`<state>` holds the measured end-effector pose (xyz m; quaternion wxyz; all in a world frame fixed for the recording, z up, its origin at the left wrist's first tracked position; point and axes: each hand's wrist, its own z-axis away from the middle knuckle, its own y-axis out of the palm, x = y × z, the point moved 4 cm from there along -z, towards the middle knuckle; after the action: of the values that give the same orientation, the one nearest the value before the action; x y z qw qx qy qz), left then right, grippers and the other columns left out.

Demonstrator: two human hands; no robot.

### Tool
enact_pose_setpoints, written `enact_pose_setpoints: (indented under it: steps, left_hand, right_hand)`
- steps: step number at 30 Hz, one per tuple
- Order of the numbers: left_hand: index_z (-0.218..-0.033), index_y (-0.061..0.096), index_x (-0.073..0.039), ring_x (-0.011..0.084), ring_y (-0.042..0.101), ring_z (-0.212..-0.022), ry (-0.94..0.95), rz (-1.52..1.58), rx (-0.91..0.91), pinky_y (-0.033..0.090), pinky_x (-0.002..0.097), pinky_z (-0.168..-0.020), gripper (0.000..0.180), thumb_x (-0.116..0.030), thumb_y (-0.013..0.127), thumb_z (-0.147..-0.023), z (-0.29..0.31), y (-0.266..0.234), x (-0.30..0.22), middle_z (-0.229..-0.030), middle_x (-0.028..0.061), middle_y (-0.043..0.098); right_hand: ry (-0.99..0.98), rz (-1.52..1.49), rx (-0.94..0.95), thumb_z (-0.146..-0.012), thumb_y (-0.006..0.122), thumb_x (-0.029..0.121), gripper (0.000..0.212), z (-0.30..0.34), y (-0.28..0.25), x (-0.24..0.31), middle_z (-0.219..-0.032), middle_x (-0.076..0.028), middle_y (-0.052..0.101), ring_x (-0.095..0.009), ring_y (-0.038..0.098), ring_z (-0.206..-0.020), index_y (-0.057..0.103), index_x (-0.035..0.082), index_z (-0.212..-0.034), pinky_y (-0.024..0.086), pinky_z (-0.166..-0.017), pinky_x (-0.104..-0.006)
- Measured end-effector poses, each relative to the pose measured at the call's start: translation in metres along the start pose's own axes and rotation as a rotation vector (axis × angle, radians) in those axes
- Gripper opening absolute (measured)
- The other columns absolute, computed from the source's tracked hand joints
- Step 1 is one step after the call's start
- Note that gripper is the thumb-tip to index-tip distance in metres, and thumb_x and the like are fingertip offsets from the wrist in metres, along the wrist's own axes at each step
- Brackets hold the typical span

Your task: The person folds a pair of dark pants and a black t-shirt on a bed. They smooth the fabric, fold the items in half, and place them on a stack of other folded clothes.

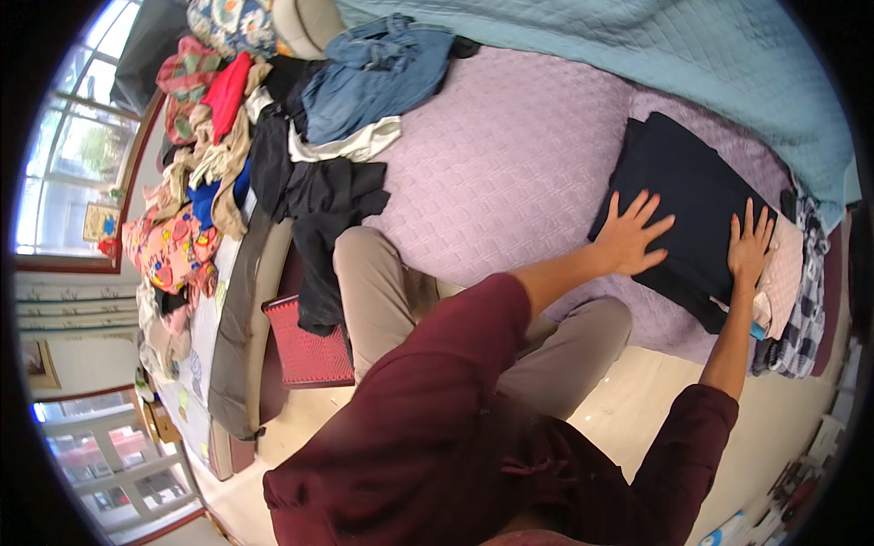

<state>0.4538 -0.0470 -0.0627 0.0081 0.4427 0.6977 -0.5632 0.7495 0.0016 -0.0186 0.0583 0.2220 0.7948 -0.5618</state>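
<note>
A dark navy folded garment (pixel 687 182) lies flat on the right part of the bed, on top of other dark folded cloth. My left hand (pixel 630 235) rests on its near left part with the fingers spread. Along its right edge, my right hand (pixel 750 241) presses down, palm flat and fingers stretched out. Beside that hand, a pale pink folded cloth (pixel 783 273) sticks out, and a black-and-white checked cloth (pixel 806 291) lies at the far right. Neither hand grips anything.
A lilac quilted bedspread (pixel 510 155) covers the bed, with a light blue quilt (pixel 728 55) behind. Blue denim (pixel 373 77) and black trousers (pixel 319 200) lie at left, near a heap of mixed clothes (pixel 196 173). A red woven box (pixel 309 341) stands by my knee.
</note>
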Motion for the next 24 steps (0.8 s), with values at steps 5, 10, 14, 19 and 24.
enact_pose_setpoints:
  steps: [5, 10, 14, 19, 24]
  left_hand:
    - [-0.131, 0.057, -0.01, 0.0383, 0.036, -0.138, 0.019, 0.118, -0.2, 0.029, 0.0551, -0.111, 0.053, -0.012, 0.068, -0.079, 0.156, -0.109, 0.037, -0.146, 0.0218, 0.041]
    - [-0.118, 0.061, -0.002, 0.0405, 0.048, -0.124, -0.434, -0.478, -0.659, 0.036, 0.0492, -0.105, 0.046, -0.003, 0.067, -0.073, 0.321, -0.323, 0.112, -0.125, 0.0197, 0.058]
    - [-0.152, 0.027, -0.018, 0.0457, 0.039, -0.13, -0.876, -0.785, -0.509, 0.036, 0.0532, -0.104, 0.112, -0.027, 0.089, -0.06, 0.397, -0.364, 0.193, -0.141, 0.0237, 0.042]
    - [-0.149, 0.028, -0.014, 0.0472, 0.056, -0.112, -1.108, -0.189, -0.524, 0.045, 0.0495, -0.096, 0.096, -0.022, 0.081, -0.07, 0.454, -0.329, 0.257, -0.117, 0.0304, 0.06]
    - [-0.126, 0.058, 0.002, 0.0457, 0.062, -0.104, -1.056, -0.036, -0.677, 0.048, 0.0463, -0.094, 0.06, -0.017, 0.068, -0.07, 0.438, -0.331, 0.192, -0.109, 0.0327, 0.064]
  right_hand:
    - [0.037, -0.115, 0.029, -0.1, 0.038, 0.052, 0.055, 0.062, -0.019, 0.03, -0.158, -0.01, 0.027, -0.032, 0.024, -0.146, 0.034, 0.031, -0.151, 0.024, -0.109, -0.0648]
    - [-0.073, -0.595, -0.127, -0.1, 0.047, 0.041, 0.057, 0.174, -0.063, 0.109, -0.153, -0.021, 0.035, -0.038, 0.029, -0.143, 0.041, 0.009, -0.147, 0.025, -0.114, -0.0538]
    - [-0.11, -0.925, 0.208, -0.091, 0.062, 0.025, 0.059, 0.259, -0.125, 0.211, -0.142, -0.027, 0.046, -0.042, 0.039, -0.135, 0.045, 0.001, -0.142, 0.026, -0.114, -0.0481]
    - [-0.257, -1.189, 0.335, -0.086, 0.067, 0.015, 0.049, 0.323, -0.197, 0.334, -0.13, -0.023, 0.058, -0.037, 0.055, -0.119, 0.056, -0.001, -0.131, 0.041, -0.104, -0.0425]
    - [-0.312, -1.391, 0.856, -0.089, 0.067, 0.015, 0.043, 0.34, -0.208, 0.361, -0.128, -0.019, 0.061, -0.027, 0.061, -0.113, 0.059, 0.002, -0.129, 0.048, -0.095, -0.0359]
